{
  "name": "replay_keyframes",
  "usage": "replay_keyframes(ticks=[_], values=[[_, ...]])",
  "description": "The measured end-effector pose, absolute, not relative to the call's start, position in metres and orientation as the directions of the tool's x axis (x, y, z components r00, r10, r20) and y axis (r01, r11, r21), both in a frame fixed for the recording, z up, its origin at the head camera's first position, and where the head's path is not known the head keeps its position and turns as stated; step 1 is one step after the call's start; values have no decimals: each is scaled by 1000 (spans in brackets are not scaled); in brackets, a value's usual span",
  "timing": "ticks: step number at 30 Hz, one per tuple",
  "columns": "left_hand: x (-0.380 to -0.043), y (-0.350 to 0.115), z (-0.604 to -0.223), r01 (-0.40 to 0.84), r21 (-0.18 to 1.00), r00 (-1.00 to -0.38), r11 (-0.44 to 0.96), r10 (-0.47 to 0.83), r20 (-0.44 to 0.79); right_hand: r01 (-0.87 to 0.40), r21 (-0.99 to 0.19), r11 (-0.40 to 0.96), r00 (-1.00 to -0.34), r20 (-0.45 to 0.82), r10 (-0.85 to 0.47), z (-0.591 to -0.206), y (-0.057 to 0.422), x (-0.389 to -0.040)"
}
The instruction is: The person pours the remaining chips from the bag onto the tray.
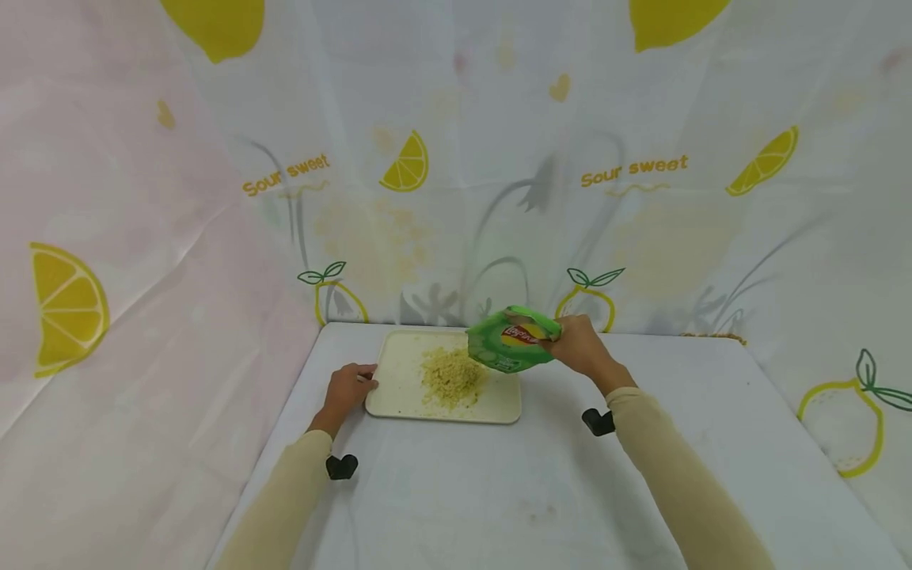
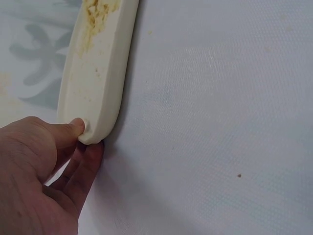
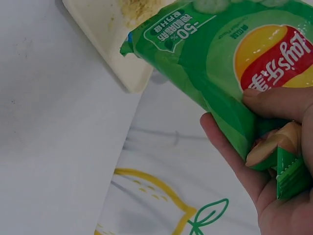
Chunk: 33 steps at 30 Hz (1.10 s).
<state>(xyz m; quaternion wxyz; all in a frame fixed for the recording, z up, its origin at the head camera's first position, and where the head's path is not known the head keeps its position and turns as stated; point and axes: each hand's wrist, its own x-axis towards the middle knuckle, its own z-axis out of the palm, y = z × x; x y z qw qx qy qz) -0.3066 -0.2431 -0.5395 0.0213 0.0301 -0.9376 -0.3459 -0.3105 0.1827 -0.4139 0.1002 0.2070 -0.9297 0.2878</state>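
A cream tray [image 1: 402, 396] lies on the white table with a heap of crushed chips [image 1: 452, 377] on it. My left hand [image 1: 347, 392] pinches the tray's left end; in the left wrist view the thumb [image 2: 73, 126] is on top of the rim and the fingers are beneath. My right hand [image 1: 580, 346] grips a green Lay's chip bag [image 1: 492, 346] by one end. The bag is held tilted over the tray's right side, its far end near the heap. In the right wrist view, the thumb [image 3: 274, 100] presses on the bag's printed front.
The white table [image 1: 456, 499] stretches toward me and to the right. Behind it hangs a cloth [image 1: 484, 158] printed with lemons. A few small crumbs [image 2: 239, 175] lie on the table near the tray. A black wrist mount [image 1: 598, 422] sticks out below each sleeve.
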Motion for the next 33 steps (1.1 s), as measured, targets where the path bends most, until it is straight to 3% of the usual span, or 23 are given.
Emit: replay_keyframes(ticks=[9, 17, 25, 33], values=[[-303, -245, -539, -34, 662, -997, 749, -68, 26, -503, -547, 669, -856, 422, -298, -412, 182, -308], [-307, -246, -542, -49, 655, -998, 754, -70, 5, -462, -472, 751, -883, 323, -340, -417, 180, -310], [-306, -246, -543, -44, 645, -998, 763, -69, 13, -517, -504, 692, -846, 423, -323, -416, 180, -308], [-305, -244, -542, -35, 663, -997, 748, -69, 25, -454, -496, 741, -891, 285, -355, -417, 183, -306]])
